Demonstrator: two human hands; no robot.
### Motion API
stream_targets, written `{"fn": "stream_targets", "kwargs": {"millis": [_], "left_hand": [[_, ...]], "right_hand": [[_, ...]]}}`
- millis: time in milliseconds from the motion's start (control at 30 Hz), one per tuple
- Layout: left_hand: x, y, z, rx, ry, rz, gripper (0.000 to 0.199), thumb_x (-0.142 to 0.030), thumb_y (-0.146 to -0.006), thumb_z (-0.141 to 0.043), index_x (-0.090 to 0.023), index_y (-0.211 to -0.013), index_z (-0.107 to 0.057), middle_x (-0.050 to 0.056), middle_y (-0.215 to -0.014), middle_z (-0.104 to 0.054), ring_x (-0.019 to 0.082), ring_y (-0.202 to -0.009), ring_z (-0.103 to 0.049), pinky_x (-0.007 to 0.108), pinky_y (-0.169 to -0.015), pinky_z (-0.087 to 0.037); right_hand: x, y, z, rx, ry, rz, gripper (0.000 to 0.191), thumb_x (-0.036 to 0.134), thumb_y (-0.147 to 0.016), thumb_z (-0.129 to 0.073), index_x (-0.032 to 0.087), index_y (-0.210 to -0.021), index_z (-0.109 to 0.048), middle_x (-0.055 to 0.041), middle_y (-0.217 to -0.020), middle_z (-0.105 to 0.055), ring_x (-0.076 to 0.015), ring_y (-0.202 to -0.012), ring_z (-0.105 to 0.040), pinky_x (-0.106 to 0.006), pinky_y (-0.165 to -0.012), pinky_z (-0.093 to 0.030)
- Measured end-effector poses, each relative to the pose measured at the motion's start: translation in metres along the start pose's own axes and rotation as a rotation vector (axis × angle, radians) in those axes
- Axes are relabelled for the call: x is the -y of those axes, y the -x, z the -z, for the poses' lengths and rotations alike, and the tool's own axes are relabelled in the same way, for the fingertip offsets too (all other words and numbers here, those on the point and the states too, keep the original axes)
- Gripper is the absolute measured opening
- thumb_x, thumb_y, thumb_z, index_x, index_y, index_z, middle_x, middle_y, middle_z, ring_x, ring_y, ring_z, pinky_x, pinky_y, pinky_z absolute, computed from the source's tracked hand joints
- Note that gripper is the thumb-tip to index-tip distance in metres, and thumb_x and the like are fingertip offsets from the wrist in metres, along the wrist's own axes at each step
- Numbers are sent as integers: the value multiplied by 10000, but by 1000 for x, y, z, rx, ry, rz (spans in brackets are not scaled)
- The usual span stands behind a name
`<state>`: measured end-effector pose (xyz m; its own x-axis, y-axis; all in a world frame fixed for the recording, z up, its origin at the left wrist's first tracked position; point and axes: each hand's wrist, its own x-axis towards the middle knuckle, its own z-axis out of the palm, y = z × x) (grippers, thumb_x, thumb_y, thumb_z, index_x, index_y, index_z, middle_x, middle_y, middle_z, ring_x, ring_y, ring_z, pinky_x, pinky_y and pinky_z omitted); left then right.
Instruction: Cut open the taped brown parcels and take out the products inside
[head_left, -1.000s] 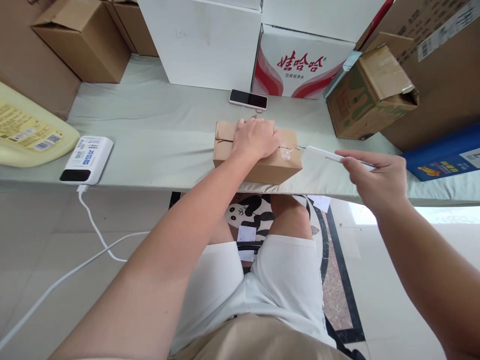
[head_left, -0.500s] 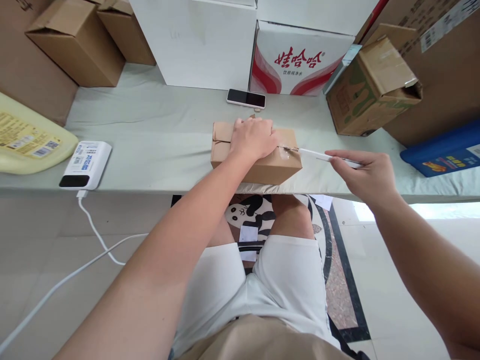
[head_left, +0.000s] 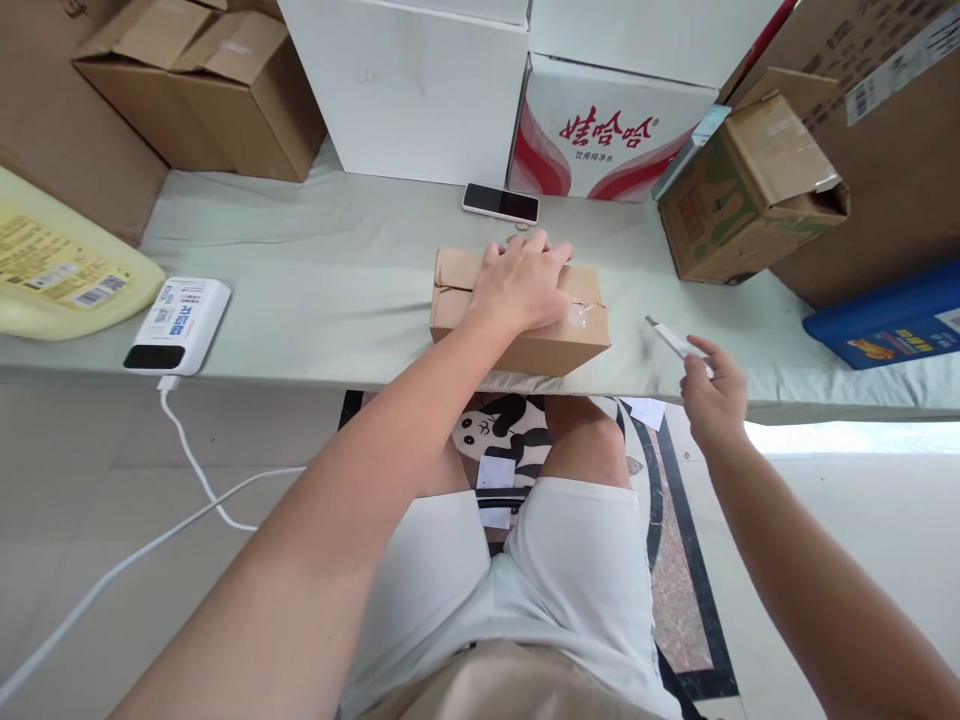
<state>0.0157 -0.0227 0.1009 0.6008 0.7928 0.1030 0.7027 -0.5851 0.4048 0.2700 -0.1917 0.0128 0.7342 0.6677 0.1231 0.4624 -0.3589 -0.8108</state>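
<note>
A small brown cardboard box sits near the front edge of the cloth-covered table, with a slit seam and clear tape on its top. My left hand lies on top of the box, its fingers bent over the far edge and somewhat apart. To the right of the box, my right hand is closed around a slim white utility knife. The knife's tip points up and left, apart from the box.
Behind the box lies a phone, before white cartons. A green-printed box and blue package stand right. At left are a white power bank with a cable, a yellow bottle and a brown carton.
My right hand has drawn the knife away from the box's right end and moved slightly down and left. My left hand stays on the box; the view has shifted slightly.
</note>
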Motion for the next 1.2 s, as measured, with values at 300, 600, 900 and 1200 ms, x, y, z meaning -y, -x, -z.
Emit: {"fn": "stream_targets", "kwargs": {"millis": [300,600,900,1200], "left_hand": [[-1,6,-1,-96,-88,-136,405,-120,-877,-537,-260,-1223,-694,107,-1290,-592,318,-1201,-577,556,-1103,-409],[3,5,3,-26,-99,-136,514,-114,-826,-538,-266,-1308,-628,107,-1316,-599,330,-1262,-557,551,-1143,-429],[36,-1,29,171,-154,-201,444,-317,-996,-471,-270,-1427,-566,79,-1446,-623,313,-1331,-580,470,-1081,-521],[40,16,11,8,-123,-276,384,-267,-1021,-437,-199,-1324,-663,98,-1452,-646,295,-1361,-593,471,-1142,-499]], "right_hand": [[-15,-21,-60,52,187,187,507,491,-928,-445,170,-1226,-700,-39,-718,-620,-193,-615,-494,-366,-711,-461],[-25,-20,-79,11,221,157,430,439,-935,-425,208,-1153,-715,-100,-907,-721,-256,-801,-611,-368,-762,-441],[-17,-14,-80,4,266,134,414,390,-968,-400,221,-1175,-717,-112,-989,-749,-272,-899,-657,-354,-769,-427],[-10,-17,-74,16,163,47,343,391,-871,-505,227,-1083,-719,-60,-827,-695,-240,-767,-596,-356,-743,-426]]}}
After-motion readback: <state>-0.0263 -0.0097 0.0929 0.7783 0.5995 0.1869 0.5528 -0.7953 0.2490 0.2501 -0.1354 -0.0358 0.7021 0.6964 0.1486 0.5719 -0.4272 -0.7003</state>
